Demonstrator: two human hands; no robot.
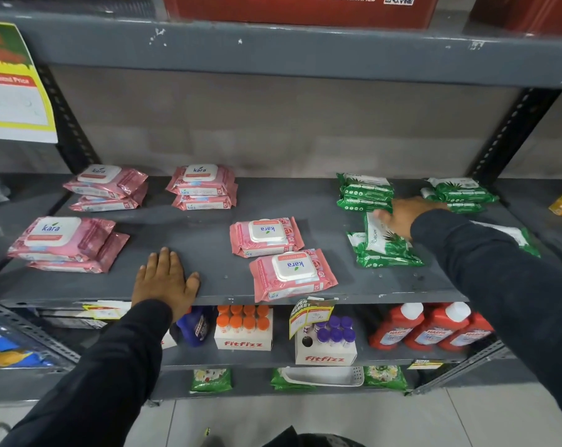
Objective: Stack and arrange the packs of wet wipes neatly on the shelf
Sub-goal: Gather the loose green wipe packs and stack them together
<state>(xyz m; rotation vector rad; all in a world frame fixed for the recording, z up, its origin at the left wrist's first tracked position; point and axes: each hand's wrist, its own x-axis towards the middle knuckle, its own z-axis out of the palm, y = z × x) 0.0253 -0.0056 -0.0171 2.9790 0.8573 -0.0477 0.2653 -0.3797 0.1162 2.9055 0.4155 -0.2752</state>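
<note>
- Grey metal shelf (208, 240): pink wipes packs in four spots, two-high at rear left (107, 188), rear centre (202, 187), front left (68, 243); two overlapping front centre (278, 258).
- Green wipes packs (365, 190): right side.
- Left hand (165, 279): flat, fingers spread, on shelf front.
- Right hand (405, 217): on tilted green-white pack (381, 235); grasp unclear.

pink wipe packs (266, 237): stacked, left/centre | green wipe packs (365, 190): right, untidy
</note>
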